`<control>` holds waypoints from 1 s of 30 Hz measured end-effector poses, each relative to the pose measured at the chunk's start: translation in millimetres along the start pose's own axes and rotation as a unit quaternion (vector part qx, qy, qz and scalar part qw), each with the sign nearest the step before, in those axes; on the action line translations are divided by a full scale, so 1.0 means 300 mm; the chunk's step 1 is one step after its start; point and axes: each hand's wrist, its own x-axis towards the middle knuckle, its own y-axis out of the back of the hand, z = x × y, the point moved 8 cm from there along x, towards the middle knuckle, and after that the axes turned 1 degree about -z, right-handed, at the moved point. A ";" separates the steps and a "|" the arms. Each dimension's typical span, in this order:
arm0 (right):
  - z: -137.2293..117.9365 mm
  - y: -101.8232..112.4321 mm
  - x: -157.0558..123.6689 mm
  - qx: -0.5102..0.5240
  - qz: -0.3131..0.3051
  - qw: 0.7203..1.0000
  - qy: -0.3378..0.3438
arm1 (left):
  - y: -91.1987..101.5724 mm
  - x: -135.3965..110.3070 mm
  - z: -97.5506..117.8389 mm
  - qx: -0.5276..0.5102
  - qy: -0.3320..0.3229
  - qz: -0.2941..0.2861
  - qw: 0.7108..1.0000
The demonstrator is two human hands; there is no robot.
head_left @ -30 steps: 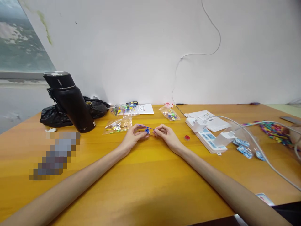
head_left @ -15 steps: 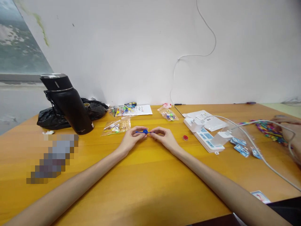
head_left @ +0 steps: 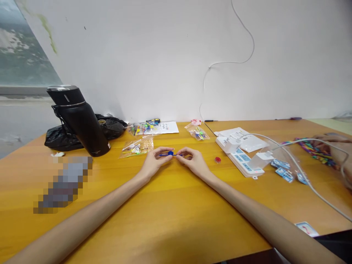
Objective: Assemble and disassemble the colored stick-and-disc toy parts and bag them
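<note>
Between my two hands, just above the table, is a small blue plastic piece (head_left: 170, 153) with a round middle and thin arms out to both sides. My left hand (head_left: 156, 161) pinches its left part between thumb and fingers. On the other side, my right hand (head_left: 191, 160) has its fingertips closed on the thin right end. The fingers hide parts of the piece, so its full shape cannot be made out. A small red round piece (head_left: 217, 160) lies on the table to the right of my right hand.
Bags of small coloured parts (head_left: 139, 146) lie beyond my hands, another bag (head_left: 197, 132) near the wall. A black bottle (head_left: 89, 128) stands left. At right are a power strip (head_left: 244, 163) with chargers and cables, blue packets (head_left: 283, 170), and another person's hand (head_left: 335, 146) beside colourful pieces (head_left: 316, 152).
Both hands keep their pinch on the blue piece, whose round middle has tilted slightly. The view has shifted a little. The other person's hand at the right has moved slightly.
</note>
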 end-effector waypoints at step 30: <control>-0.009 -0.047 -0.004 0.153 -0.067 0.985 -0.038 | 0.010 -0.001 -0.020 -0.088 0.028 0.044 0.995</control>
